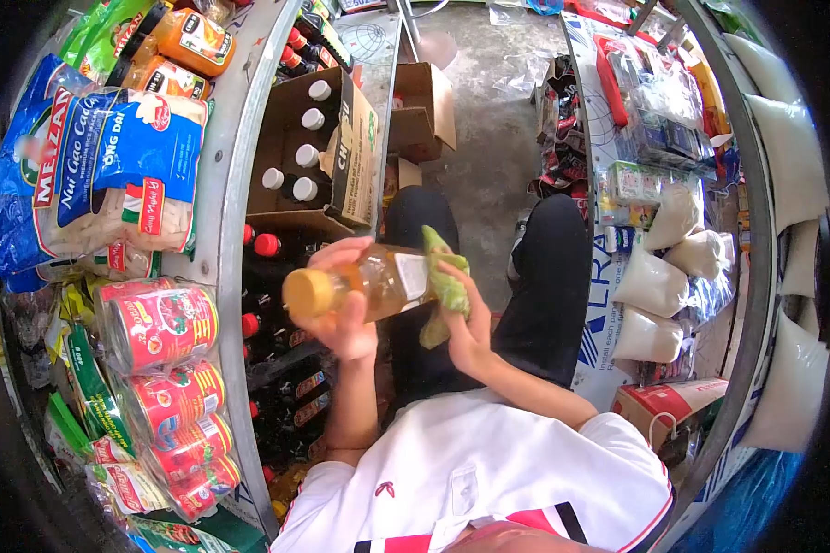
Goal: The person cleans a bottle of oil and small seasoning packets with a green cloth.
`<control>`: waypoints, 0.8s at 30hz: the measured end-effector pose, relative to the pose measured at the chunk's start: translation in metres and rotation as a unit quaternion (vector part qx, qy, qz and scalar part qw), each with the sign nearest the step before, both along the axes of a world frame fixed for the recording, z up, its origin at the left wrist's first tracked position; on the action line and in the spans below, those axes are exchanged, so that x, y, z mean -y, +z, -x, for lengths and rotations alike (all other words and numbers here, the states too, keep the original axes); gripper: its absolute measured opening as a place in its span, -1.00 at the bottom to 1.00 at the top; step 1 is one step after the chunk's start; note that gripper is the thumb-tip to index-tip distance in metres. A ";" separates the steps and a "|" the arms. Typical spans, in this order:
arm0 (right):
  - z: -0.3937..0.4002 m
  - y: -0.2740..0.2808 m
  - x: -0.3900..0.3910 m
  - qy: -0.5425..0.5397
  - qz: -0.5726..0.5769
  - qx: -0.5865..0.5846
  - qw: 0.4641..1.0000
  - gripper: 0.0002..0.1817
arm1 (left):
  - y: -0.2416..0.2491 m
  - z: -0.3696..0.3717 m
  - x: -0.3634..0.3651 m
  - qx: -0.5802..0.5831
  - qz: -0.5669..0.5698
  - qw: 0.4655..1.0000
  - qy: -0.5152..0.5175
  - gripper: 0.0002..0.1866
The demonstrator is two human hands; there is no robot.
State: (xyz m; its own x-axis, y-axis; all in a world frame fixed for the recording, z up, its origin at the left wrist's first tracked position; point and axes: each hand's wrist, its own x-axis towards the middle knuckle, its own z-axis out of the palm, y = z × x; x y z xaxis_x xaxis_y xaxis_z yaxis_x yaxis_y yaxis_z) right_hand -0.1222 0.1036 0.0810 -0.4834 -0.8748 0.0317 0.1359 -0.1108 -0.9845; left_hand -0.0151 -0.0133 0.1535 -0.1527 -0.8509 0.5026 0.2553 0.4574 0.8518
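A clear bottle of amber liquid (375, 281) with a yellow cap lies tilted in front of me, its cap end toward the left. My left hand (346, 318) is wrapped round it near the cap. Pressed against the bottle's other end is a green cloth (444, 286), gripped in my right hand (468, 318). A white label shows partly beside the cloth; the bottle's base is hidden by the cloth. Just beyond my left hand stands a cardboard box (353, 157) with several white-capped bottles (309, 156).
Dark bottles with red caps (267, 245) stand on the lower level at left. A metal-edged shelf holds pasta bags (111, 175) and red cans (171, 323). On the right shelf are filled white bags (650, 281) and small packets (634, 182). Concrete floor (489, 138) shows ahead.
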 end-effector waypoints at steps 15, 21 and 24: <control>0.025 0.012 0.113 -0.088 0.245 -0.440 0.859 -0.38 | -0.038 0.034 0.079 0.038 -0.068 0.997 -0.026 -0.20; 0.030 -0.083 0.054 -0.004 0.211 -0.557 0.804 -0.41 | -0.041 0.037 0.091 0.032 -0.132 0.989 -0.064 -0.33; 0.036 -0.099 0.050 -0.022 0.267 -0.628 0.731 -0.46 | -0.030 0.046 0.086 0.055 -0.131 0.987 -0.078 -0.34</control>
